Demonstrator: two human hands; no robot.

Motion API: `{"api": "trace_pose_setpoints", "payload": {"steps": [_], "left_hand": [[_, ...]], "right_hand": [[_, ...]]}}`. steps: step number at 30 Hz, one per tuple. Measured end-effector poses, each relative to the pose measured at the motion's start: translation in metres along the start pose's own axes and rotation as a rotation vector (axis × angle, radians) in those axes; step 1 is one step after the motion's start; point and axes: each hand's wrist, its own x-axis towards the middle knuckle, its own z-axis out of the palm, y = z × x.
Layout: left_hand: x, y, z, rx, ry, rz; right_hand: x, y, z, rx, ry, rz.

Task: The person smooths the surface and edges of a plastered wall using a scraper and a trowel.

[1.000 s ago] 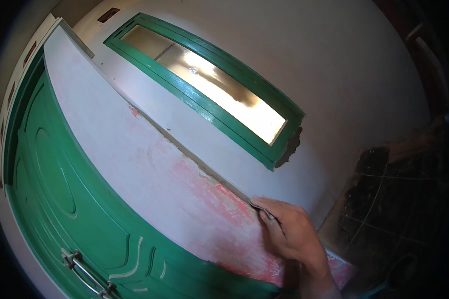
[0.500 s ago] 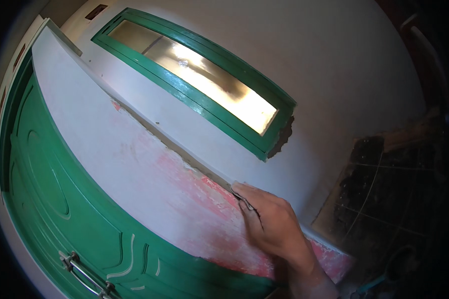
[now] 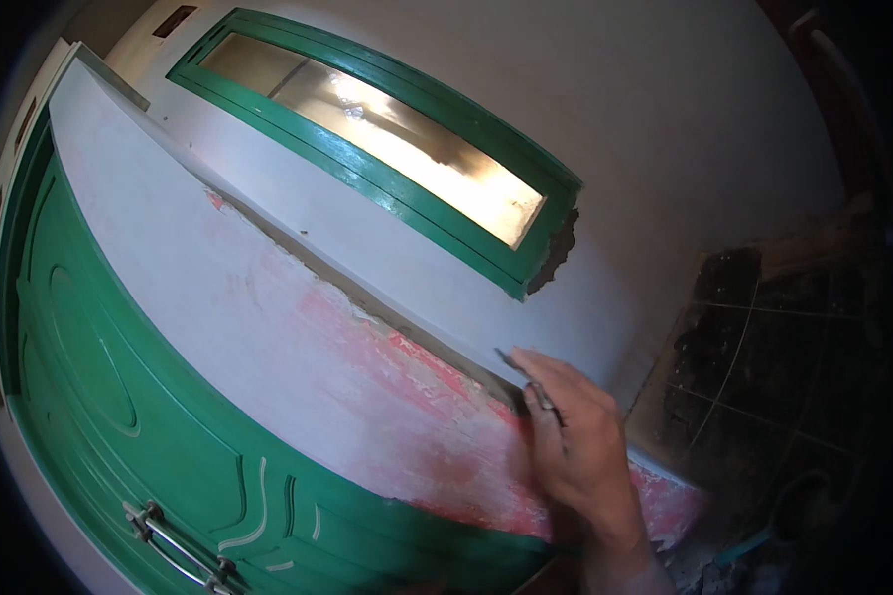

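My right hand [image 3: 585, 446] comes in from the lower right, closed in a pinch round a small thin grey blade [image 3: 507, 358] that looks like a scraper. Its tip points up and left, close to the white wall, and most of it is hidden by the fingers. Just left of the fingers runs a grey plaster corner strip [image 3: 397, 329]. Beside it, the wall edge has patchy pink and red areas [image 3: 422, 397] with a ragged border. My left hand is out of view.
A green door [image 3: 99, 347] with a metal handle [image 3: 174, 545] stands at left. Above is a green-framed window [image 3: 387, 149], with a ragged hole [image 3: 556, 253] in the wall at its end. Dark floor tiles [image 3: 764, 347] and a dim turquoise handle [image 3: 744, 547] lie at right.
My right hand has moved right along the corner strip, and the blade tip now shows past the fingers, nearer the white wall. The whole view has shifted slightly.
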Motion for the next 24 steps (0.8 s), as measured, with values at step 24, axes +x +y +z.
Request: {"api": "trace_pose_setpoints", "payload": {"steps": [24], "left_hand": [[0.157, -0.077, 0.011, 0.674, 0.641, -0.292]], "right_hand": [[-0.030, 0.025, -0.035, -0.137, -0.086, 0.314]]}}
